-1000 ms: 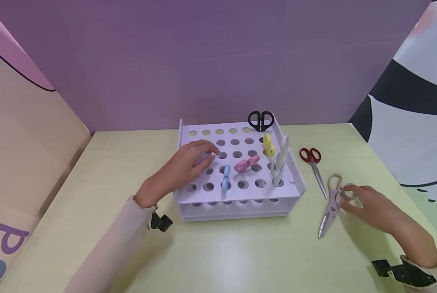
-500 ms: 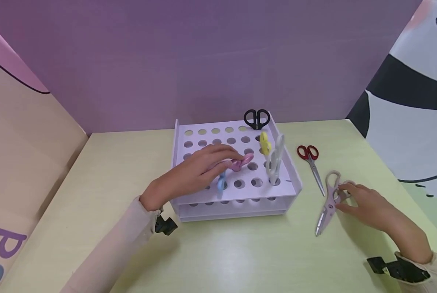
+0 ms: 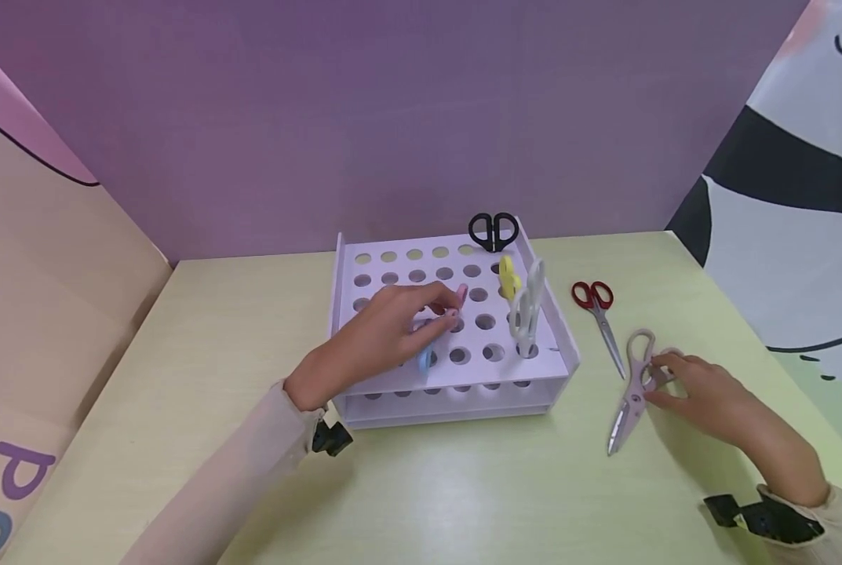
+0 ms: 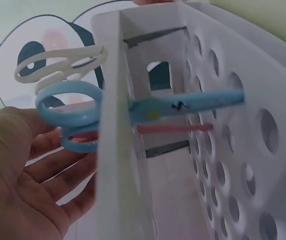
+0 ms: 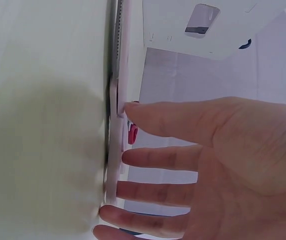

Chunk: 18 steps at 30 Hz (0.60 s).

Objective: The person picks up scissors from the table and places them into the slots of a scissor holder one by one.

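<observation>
My left hand (image 3: 385,329) is over the white perforated rack (image 3: 385,382) and pinches the handle of pink scissors (image 3: 461,293). In the left wrist view their pink blade (image 4: 175,128) hangs down inside the rack. Blue scissors (image 4: 153,109) stand in a hole just beside this hand, partly covered by it in the head view. On the table to the right, my right hand (image 3: 710,396) touches a handle loop of pale pink scissors (image 3: 633,402) lying flat. Its fingers are fairly straight and spread in the right wrist view.
Black scissors (image 3: 493,232), yellow scissors (image 3: 509,277) and white scissors (image 3: 526,310) stand along the rack's right side. Red-handled scissors (image 3: 599,310) lie on the table between the rack and the pale pink scissors. A purple wall (image 3: 421,118) rises behind the table.
My left hand has moved right across the rack to the pink scissors and now pinches them; their handle has turned more upright. My right hand stays at the pale pink scissors.
</observation>
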Each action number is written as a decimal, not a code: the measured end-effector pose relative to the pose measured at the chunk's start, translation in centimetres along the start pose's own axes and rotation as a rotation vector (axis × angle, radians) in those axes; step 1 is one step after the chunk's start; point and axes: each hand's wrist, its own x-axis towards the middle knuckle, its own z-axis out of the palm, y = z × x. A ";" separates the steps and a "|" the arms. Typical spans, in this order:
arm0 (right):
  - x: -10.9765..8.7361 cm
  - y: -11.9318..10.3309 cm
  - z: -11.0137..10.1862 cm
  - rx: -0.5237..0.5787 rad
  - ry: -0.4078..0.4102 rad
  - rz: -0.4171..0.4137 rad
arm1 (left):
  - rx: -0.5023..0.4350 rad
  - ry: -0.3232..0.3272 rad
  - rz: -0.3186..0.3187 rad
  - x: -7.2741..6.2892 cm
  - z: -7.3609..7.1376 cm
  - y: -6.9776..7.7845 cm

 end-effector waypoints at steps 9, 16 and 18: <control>0.1 0.0 0.2 0.010 -0.005 0.020 | -0.078 0.120 -0.008 0.4 -0.1 -0.4; 0.2 0.1 0.2 0.029 0.000 0.025 | -0.053 0.068 -0.034 0.2 -0.3 -0.4; 0.2 0.2 0.2 0.042 0.005 0.026 | -0.048 0.053 -0.026 0.2 -0.2 -0.4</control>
